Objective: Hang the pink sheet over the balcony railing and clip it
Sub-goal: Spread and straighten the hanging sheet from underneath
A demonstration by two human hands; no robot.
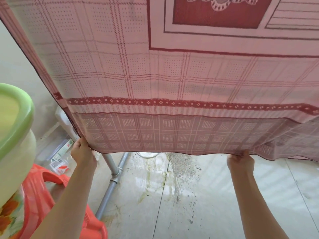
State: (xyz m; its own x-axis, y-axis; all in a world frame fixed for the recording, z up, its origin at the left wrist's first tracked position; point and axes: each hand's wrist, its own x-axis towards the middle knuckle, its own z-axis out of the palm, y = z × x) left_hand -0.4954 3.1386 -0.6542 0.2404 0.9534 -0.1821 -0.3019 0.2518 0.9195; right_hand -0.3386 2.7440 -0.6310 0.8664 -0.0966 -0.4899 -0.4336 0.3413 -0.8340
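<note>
The lower hem of the pink sheet point(172, 83) is pinched by the left hand point(82, 150) at its corner and by the right hand point(240, 161) further along. The sheet is hung down in front, above a tiled floor point(215, 204). A grey pipe point(110, 169) is seen behind it, and a green tub point(15, 126) on an orange stool point(44, 195) at the left.

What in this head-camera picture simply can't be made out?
- Balcony railing and any clips: hidden behind or above the pink sheet, beyond the top edge.
- Sheet's right end: cut off by the right edge.
- Left hand and right hand fingers: tips tucked behind the hem.
- Green tub: cut by the left edge.
- Packets on the floor: print too small.
</note>
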